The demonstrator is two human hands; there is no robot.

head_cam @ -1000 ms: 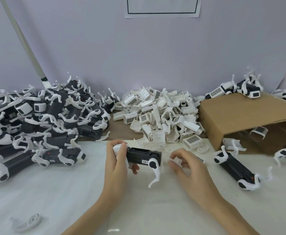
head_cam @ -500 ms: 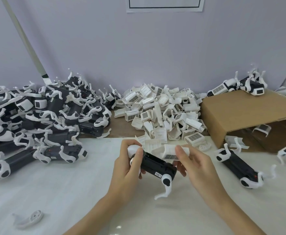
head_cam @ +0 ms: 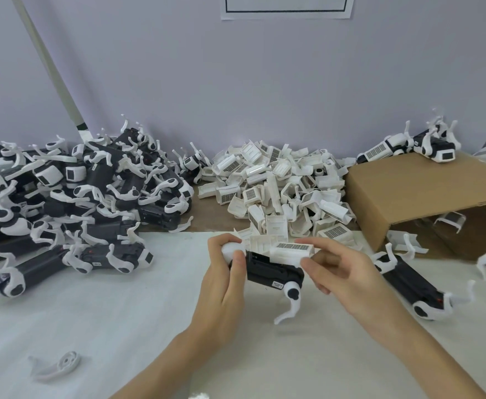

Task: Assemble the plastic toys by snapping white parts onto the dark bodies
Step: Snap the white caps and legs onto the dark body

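Right hand (head_cam: 342, 272) fingers (head_cam: 308, 241) now pinch a white ribbed plastic cover (head_cam: 289, 250), brought from the bench onto the dark plastic toy body (head_cam: 273, 270), whose left end the left hand (head_cam: 221, 272) grips; snapping seems imminent. The loose white-cover heap (head_cam: 282, 191) lies just behind, the cardboard box (head_cam: 425, 197) right.

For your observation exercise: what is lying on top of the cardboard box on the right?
On the cardboard box, near its back edge, lie a few assembled toys, dark bodies with white parts. Whether more lie behind them is hidden. Inside its open side, only one white part shows.
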